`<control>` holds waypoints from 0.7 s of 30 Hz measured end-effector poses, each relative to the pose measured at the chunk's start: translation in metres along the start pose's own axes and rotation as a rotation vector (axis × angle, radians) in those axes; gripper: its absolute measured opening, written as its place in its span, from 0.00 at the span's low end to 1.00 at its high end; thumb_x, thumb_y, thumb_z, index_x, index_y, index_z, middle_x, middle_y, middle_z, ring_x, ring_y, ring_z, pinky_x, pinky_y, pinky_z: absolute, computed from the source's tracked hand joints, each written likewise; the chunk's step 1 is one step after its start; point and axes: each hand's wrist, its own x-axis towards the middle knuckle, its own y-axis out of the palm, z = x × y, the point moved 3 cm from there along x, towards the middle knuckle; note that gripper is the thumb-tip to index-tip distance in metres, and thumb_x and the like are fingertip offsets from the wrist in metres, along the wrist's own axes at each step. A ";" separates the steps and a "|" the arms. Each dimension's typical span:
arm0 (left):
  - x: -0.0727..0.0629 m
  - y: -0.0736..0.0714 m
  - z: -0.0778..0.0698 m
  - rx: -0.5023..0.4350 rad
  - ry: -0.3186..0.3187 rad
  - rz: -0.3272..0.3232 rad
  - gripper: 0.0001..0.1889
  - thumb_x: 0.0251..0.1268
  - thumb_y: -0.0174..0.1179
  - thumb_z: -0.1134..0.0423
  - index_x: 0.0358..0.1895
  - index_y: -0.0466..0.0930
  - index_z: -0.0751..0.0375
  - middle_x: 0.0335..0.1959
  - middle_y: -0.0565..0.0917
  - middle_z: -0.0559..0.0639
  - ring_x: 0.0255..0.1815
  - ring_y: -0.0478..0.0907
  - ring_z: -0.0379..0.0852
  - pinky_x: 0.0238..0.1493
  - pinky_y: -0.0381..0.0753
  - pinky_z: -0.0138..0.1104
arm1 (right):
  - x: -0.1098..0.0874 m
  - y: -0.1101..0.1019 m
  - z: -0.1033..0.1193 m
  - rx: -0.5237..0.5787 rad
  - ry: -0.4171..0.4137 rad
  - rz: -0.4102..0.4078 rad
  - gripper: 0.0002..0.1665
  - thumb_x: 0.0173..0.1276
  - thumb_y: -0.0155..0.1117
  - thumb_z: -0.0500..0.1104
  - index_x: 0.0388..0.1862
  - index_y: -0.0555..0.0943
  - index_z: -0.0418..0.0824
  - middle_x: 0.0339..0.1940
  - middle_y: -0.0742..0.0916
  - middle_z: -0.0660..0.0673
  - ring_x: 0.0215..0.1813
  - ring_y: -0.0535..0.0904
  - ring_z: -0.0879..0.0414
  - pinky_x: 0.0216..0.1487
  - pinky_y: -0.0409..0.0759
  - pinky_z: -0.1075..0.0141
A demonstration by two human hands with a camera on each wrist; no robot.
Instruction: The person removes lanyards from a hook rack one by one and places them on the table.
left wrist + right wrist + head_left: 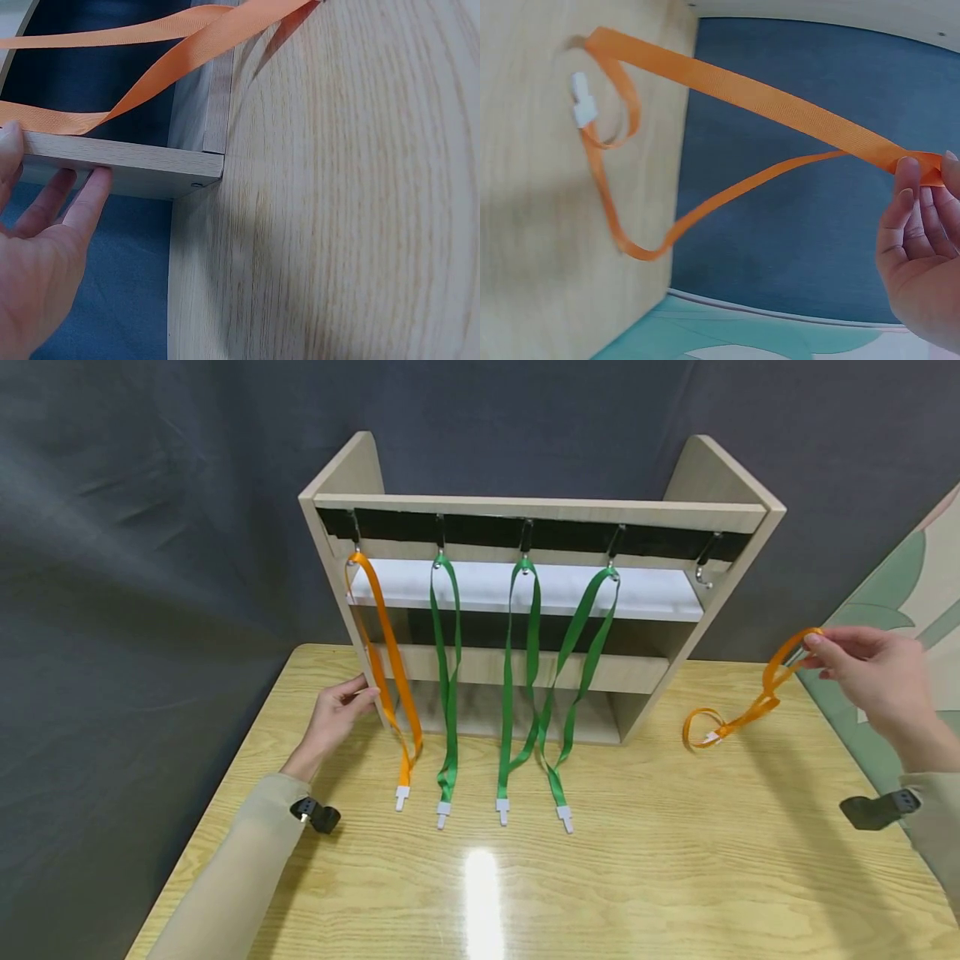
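Observation:
A small wooden shelf stands on the table, with a row of metal hooks along its front rail. My left hand holds the edge of its left side panel, thumb in front and fingertips against the outer face. Close to that hand, an orange lanyard hangs from the leftmost hook. Three green lanyards hang further right, and the rightmost hook is bare. Off to the right, my right hand pinches another orange lanyard by its loop; its white clip end trails down at the tabletop.
The light wooden table extends in front of the shelf. A dark grey cloth covers the wall behind and the left side. At the right edge is a green and cream patterned surface.

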 end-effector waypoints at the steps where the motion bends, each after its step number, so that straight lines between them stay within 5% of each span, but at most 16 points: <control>1: 0.000 0.000 0.000 0.000 0.000 0.001 0.19 0.69 0.53 0.74 0.62 0.71 0.75 0.57 0.73 0.73 0.45 0.81 0.43 0.50 0.80 0.45 | 0.000 0.003 -0.002 -0.011 0.004 0.006 0.21 0.68 0.62 0.51 0.49 0.79 0.36 0.27 0.83 0.69 0.27 0.80 0.72 0.25 0.79 0.78; 6: 0.000 0.000 -0.002 0.008 0.001 0.003 0.19 0.69 0.53 0.74 0.62 0.71 0.74 0.57 0.73 0.73 0.45 0.81 0.43 0.49 0.81 0.40 | 0.000 0.014 -0.012 -0.027 0.016 0.046 0.30 0.68 0.61 0.53 0.52 0.75 0.27 0.26 0.84 0.68 0.29 0.80 0.73 0.26 0.80 0.78; 13: -0.001 0.000 -0.002 0.011 0.005 0.003 0.18 0.69 0.53 0.74 0.61 0.71 0.74 0.56 0.74 0.73 0.45 0.81 0.43 0.49 0.81 0.40 | -0.002 0.031 -0.029 -0.093 0.027 0.106 0.31 0.70 0.58 0.54 0.55 0.75 0.27 0.27 0.84 0.67 0.28 0.78 0.75 0.27 0.80 0.78; 21: 0.000 0.000 -0.001 0.014 0.002 -0.005 0.18 0.69 0.54 0.74 0.61 0.71 0.75 0.56 0.73 0.73 0.45 0.81 0.42 0.49 0.81 0.41 | -0.005 0.054 -0.053 -0.218 -0.002 0.144 0.31 0.71 0.56 0.55 0.51 0.77 0.26 0.33 0.88 0.42 0.27 0.79 0.72 0.25 0.80 0.76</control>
